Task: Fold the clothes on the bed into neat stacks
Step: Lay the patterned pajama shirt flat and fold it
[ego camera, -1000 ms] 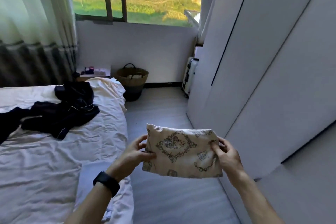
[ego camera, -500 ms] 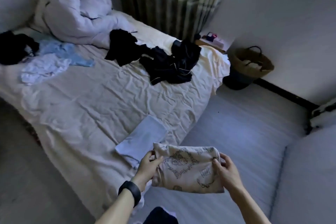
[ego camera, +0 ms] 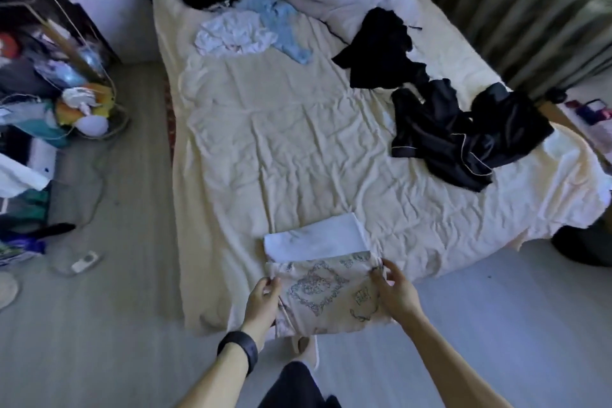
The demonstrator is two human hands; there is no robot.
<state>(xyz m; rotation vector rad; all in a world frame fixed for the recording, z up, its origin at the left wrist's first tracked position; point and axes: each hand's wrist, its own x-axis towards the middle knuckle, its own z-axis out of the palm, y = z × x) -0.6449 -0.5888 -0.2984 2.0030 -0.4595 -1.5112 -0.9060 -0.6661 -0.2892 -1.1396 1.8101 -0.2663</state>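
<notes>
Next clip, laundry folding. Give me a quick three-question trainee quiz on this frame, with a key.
1. True or false: both the left hand and the right hand hold the printed cloth.
2. What lies on the bed just beyond the printed cloth? A) a folded white piece B) a book C) a backpack
3. Fill in: the unfolded pile with pale piping is ___ in colour.
Key: 1 true; 2 A; 3 black.
</notes>
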